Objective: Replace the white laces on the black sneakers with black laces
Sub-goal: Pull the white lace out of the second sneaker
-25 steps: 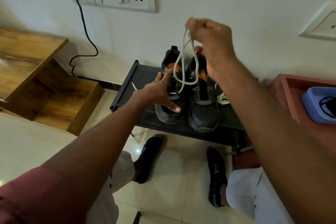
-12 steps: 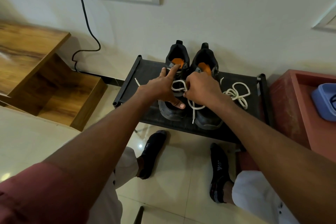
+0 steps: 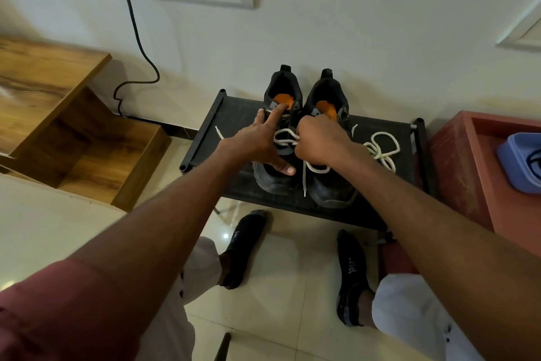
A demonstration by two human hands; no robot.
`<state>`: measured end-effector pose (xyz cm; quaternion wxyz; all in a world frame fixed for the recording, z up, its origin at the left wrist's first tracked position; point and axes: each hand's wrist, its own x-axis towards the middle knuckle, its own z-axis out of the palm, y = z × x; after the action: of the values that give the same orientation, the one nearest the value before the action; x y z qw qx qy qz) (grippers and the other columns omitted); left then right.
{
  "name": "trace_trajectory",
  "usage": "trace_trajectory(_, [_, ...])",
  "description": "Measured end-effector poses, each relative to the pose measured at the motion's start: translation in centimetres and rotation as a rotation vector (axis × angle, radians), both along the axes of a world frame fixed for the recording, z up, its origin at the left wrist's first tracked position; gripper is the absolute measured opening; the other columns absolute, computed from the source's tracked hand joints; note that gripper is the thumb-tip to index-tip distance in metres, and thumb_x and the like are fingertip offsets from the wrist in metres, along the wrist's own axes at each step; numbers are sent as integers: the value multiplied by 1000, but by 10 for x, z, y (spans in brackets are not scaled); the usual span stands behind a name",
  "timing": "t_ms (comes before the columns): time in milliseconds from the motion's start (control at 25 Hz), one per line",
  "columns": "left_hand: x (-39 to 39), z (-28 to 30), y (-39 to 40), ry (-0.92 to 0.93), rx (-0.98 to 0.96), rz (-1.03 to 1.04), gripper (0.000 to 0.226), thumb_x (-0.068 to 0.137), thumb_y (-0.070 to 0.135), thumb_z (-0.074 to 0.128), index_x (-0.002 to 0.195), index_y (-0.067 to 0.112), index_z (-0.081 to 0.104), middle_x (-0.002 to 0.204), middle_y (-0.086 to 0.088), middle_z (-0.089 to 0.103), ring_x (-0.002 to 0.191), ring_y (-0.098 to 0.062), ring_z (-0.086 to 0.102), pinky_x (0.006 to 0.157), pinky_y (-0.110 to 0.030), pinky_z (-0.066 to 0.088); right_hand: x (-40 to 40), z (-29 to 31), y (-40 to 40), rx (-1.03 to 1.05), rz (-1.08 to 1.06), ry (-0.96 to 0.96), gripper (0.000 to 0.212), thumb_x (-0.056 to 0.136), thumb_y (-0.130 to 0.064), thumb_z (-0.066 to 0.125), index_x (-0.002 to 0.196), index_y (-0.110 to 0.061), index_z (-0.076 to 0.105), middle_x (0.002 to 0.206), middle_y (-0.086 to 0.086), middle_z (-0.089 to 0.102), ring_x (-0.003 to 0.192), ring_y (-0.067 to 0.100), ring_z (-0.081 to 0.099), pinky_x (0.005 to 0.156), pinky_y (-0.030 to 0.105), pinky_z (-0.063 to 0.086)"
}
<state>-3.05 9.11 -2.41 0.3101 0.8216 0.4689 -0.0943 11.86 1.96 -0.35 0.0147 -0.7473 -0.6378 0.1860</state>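
Two black sneakers with orange insoles stand side by side on a low black rack [image 3: 234,117], the left sneaker [image 3: 273,177] and the right sneaker [image 3: 332,190]. My left hand [image 3: 260,141] rests on the left sneaker with its index finger stretched to the tongue and its thumb on the toe. My right hand [image 3: 319,141] pinches the white lace [image 3: 285,138] that is threaded in the left sneaker; a loose end of it hangs down between the shoes. A second white lace [image 3: 380,149] lies in a loose heap on the rack to the right.
A wooden step unit [image 3: 73,126] stands at the left. A reddish box [image 3: 474,167] at the right holds a blue tub [image 3: 515,161] with dark cord in it. A cable [image 3: 137,38] drops from the wall socket. My socked feet [image 3: 243,246] stand on the tiled floor.
My right hand has come down from head height, where it held the white lace up, to the left sneaker's eyelets. My left hand has stayed on that sneaker.
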Motion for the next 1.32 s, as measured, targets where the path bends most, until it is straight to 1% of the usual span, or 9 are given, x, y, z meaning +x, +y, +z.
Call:
trace_trajectory(120, [0,1,-1,-9,-14,11,162,30,66,89,155,57,-15,173,-12,-12,152,-52,21,115,-71,33,7,18,6,-114,-185,215,16,91,-18,75,85,-6,68,80,7,61,71,19,59,62,31,46])
trace_trajectory(280, [-1,1,0,-31,-21,8,162,27,70,88,153,60,-14,173,-12,-11,151,-55,22,114,-75,30,40,67,1,48,-574,1167,22,97,0,58,110,-1,75,90,3,71,81,15,61,69,28,47])
trace_trajectory(440, [-2,0,-2,-53,1,-5,154,49,54,98,159,52,-11,173,-15,-11,152,-54,19,118,-68,29,67,119,-9,457,-371,2076,9,95,-12,61,97,-18,67,108,1,76,113,23,72,104,45,47])
trace_trajectory(520, [-2,1,-2,-52,10,-10,153,52,51,98,159,51,-11,173,-15,-11,152,-54,21,117,-67,30,60,122,-8,562,-325,1926,8,100,-14,61,101,-16,68,100,2,75,86,15,71,86,37,54])
trace_trajectory(640, [-3,2,-2,-33,23,-12,154,51,52,99,158,53,-12,173,-14,-11,151,-51,26,117,-63,32,32,88,-1,551,-241,794,17,101,-18,65,89,-21,76,75,-5,69,54,0,53,57,22,44])
trace_trajectory(800, [-2,2,-1,-10,30,-30,154,52,55,97,157,52,-14,173,-12,-11,154,-48,21,118,-63,30,5,19,0,121,-29,53,24,93,-36,77,98,-14,70,80,-2,61,73,16,61,65,32,46])
trace_trajectory(1000, [-2,-1,1,0,2,-10,158,38,64,92,156,55,-14,173,-12,-13,153,-50,20,117,-66,31,3,6,4,125,-19,-56,24,88,-36,80,98,-15,75,85,0,67,79,22,66,72,39,58])
trace_trajectory(1160, [-1,-5,2,-25,4,-5,155,48,54,98,158,52,-11,173,-13,-11,153,-50,22,117,-64,31,10,2,4,69,-286,289,13,87,-24,78,81,-13,80,76,5,74,76,24,71,65,37,55])
trace_trajectory(1320, [-2,-4,3,-176,-5,18,150,45,55,99,156,49,-2,170,-14,19,148,-46,34,114,-60,41,15,5,10,44,-627,739,18,96,-10,67,112,-1,69,100,8,69,71,16,59,57,25,44])
